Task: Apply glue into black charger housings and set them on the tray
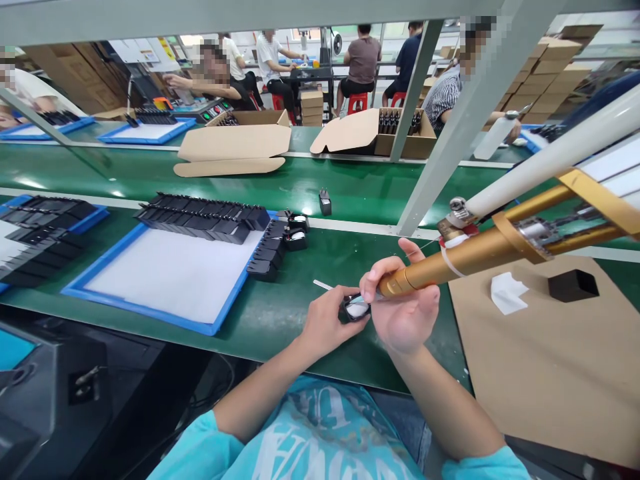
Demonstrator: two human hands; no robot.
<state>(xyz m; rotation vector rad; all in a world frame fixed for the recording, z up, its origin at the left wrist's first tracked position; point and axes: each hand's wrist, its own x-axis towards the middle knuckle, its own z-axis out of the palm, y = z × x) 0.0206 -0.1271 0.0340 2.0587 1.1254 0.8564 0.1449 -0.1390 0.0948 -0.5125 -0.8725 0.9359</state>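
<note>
My left hand [327,319] is closed around a small black power adapter [357,308] with a white face, held just above the bench near its front edge. My right hand [400,313] meets it from the right, thumb and finger bent together at the adapter's edge. Something thin and clear shows there, too small to name. A gold cylindrical tool [440,263] crosses in front of my right hand and hides part of it; whether the hand touches the tool I cannot tell. A narrow white strip [323,285] sticks out beyond my left fingers.
Left of my hands lies a blue-rimmed tray [145,317] with rows of black adapters [200,217]. One adapter [325,201] stands alone on the green surface. On the right, cardboard [545,360] bears white paper [508,293] and a black block [573,285]. Metal posts [470,107] rise ahead; people sit beyond.
</note>
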